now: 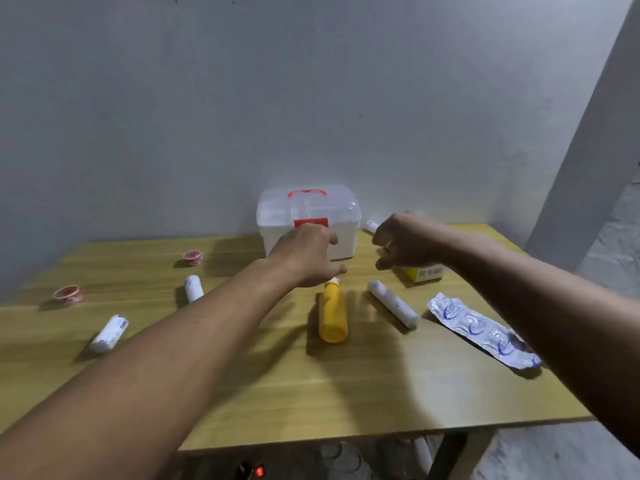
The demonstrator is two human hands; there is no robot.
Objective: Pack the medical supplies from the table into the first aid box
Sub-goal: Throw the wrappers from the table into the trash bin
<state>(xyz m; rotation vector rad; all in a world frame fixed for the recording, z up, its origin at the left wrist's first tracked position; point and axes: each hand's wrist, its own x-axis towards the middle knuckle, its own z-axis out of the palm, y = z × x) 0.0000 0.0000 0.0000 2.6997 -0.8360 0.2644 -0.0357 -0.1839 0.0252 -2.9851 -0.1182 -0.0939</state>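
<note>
Sitting at the far middle of the pale wooden table (346, 393), against the grey wall, the translucent white plastic first aid box (309, 220) has its lid down, red handle folded flat on top, red front latch (310, 222) apparently fastened. Nothing packed yet, by the look of it.

Left hand (308, 256) is at the box front, knuckles just under the latch, fingers loosely curled and gripping nothing. Right hand (405, 242) hangs just right of the box, fingers curled inward; whether it pinches anything cannot be told.

Handling, as judgement: box looks light, stiff, smooth-walled, likely to slide on the table when the latch is pulled. Best to steady the lid or side with one hand and lift the latch tab with the other.

Supplies, outward from the box:
- yellow plastic bottle with white cap (333, 315), lying flat just near of the left hand; rigid, will roll.
- white wrapped gauze roll (393, 303) beside it; soft, light, take round the middle.
- small yellow and white carton (422, 273), partly behind the right hand.
- silver foil blister strip (481, 329), near right; thin, crinkly, lift by an edge.
- two more white gauze rolls (194, 288) (110, 333), left.
- two small pink-printed tape rolls (193, 257) (68, 295), far left.
- small white item behind the right hand, unidentifiable.
</note>
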